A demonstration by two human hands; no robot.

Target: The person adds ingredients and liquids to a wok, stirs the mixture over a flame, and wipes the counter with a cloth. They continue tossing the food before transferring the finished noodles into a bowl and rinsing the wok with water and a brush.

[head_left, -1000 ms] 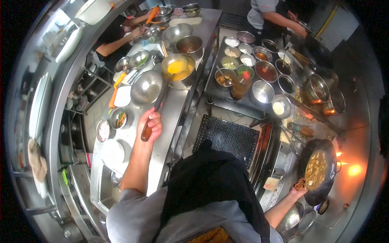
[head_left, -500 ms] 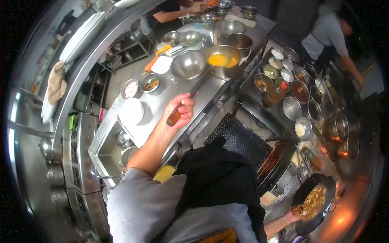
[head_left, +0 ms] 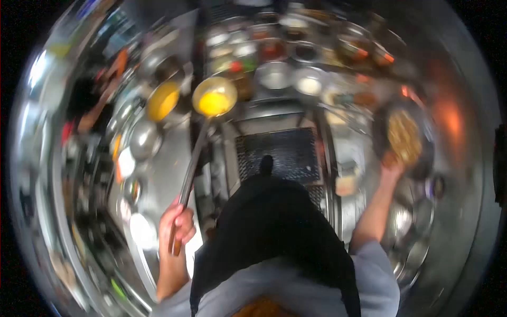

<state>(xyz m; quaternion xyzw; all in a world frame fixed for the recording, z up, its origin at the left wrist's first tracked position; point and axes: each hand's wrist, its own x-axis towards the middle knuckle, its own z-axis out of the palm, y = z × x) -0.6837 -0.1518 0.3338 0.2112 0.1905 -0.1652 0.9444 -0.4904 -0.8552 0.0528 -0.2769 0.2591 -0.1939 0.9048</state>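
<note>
My left hand [head_left: 178, 227] is closed around the wooden handle end of a long metal ladle [head_left: 193, 169]. The ladle's bowl holds yellow liquid that looks like beaten egg [head_left: 214, 101]. It hangs in the gap beyond the counter, beside a metal pot [head_left: 154, 112] with more of the yellow liquid. Over on the stove side, my right hand [head_left: 392, 161] grips the near edge of a dark wok [head_left: 381, 129], where the exact grip is blurred. Brownish pieces of food [head_left: 404, 136] lie in the wok.
Bowls of ingredients [head_left: 272, 50] crowd the far station, with a red-capped bottle [head_left: 236, 67] among them. A steel counter [head_left: 166, 177] runs along the left with bowls and a white plate [head_left: 142, 230]. A perforated black mat [head_left: 279, 153] covers the floor ahead. Another person's arm [head_left: 100, 108] shows at far left.
My view has swung to the right. The ladle has come out over the gap with yellow liquid in its bowl, away from the pot. My right hand still holds the wok.
</note>
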